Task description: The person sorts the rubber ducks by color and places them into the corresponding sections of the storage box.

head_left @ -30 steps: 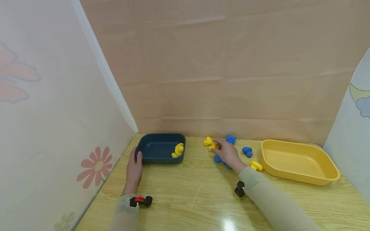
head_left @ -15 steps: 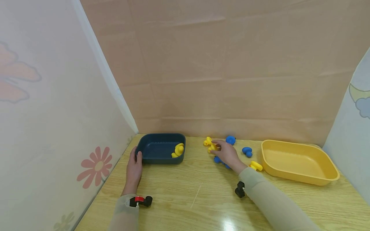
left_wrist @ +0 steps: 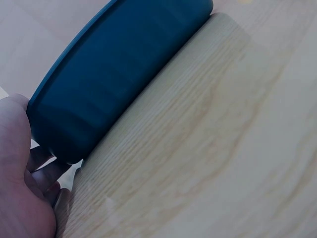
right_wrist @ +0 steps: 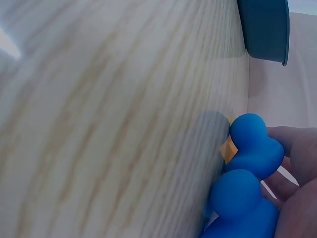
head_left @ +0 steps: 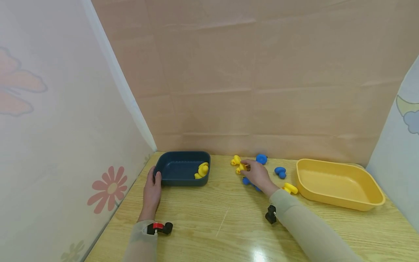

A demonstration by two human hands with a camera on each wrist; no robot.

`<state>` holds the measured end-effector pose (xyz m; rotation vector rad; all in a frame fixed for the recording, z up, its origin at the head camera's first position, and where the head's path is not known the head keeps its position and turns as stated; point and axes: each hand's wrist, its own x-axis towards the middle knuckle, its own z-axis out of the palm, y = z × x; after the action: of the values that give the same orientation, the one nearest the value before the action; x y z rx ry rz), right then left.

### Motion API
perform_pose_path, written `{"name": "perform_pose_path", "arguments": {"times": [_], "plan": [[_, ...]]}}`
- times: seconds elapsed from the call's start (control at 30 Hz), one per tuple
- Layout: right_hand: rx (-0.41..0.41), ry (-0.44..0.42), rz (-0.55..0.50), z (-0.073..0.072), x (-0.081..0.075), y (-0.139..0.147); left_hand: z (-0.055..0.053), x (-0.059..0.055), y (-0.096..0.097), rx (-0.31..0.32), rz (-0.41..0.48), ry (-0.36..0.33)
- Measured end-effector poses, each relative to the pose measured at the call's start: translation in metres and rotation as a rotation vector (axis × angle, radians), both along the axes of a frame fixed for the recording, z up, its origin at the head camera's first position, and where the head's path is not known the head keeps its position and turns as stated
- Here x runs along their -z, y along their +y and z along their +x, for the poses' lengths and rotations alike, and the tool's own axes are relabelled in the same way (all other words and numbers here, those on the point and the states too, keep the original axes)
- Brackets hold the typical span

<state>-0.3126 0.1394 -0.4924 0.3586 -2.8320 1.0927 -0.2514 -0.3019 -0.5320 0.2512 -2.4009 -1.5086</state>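
Observation:
My left hand (head_left: 152, 191) grips the left end of a dark blue tray (head_left: 183, 183), its thumb near the rim and its fingers around the outside. Inside that tray, at the right end, lie yellow rubber ducks (head_left: 203, 170). Over the middle of the table, my right hand (head_left: 259, 174) pinches a yellow rubber duck (head_left: 241, 167) between thumb and fingers; part of the duck is hidden. Another yellow duck (head_left: 235, 160) touches it from behind. Just below the right hand sit blue ducks, one (right_wrist: 255, 146) beside another (right_wrist: 237, 198) in the right wrist view.
A yellow tray (head_left: 340, 202) stands at the right. Between it and my right hand are a blue duck (head_left: 280, 172) and a yellow duck (head_left: 290, 188). One more blue duck (head_left: 261, 159) lies by the back wall (head_left: 255, 91). A flowered panel (head_left: 65, 127) closes off the left side.
Both trays and my left hand have stayed in place. My right thumb and fingers have shifted very slightly at the yellow duck.

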Motion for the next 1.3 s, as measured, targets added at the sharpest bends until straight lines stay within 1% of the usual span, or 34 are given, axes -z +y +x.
{"name": "perform_pose_path", "arguments": {"times": [0.2, 0.37, 0.57, 0.83, 0.93, 1.1, 1.3], "plan": [[0.008, 0.007, -0.006, 0.000, 0.000, 0.000, 0.001, -0.001, 0.001, 0.008, 0.013, 0.004], [0.022, 0.009, -0.023, 0.001, -0.002, 0.000, 0.002, -0.002, 0.002, 0.004, 0.006, 0.009], [0.017, 0.051, -0.050, 0.003, -0.006, -0.004, 0.002, -0.002, 0.001, 0.004, 0.006, 0.008], [0.002, 0.085, -0.150, 0.006, -0.018, -0.028, 0.001, -0.003, 0.001, 0.008, 0.012, 0.006], [-0.002, 0.083, -0.187, 0.008, -0.022, -0.039, 0.001, -0.003, 0.001, 0.006, 0.007, 0.011], [-0.019, 0.053, -0.251, 0.013, -0.030, -0.058, 0.002, -0.004, 0.002, 0.007, 0.013, 0.011], [-0.036, 0.042, -0.283, 0.018, -0.036, -0.079, 0.003, -0.004, 0.002, 0.009, 0.016, 0.001]]}}
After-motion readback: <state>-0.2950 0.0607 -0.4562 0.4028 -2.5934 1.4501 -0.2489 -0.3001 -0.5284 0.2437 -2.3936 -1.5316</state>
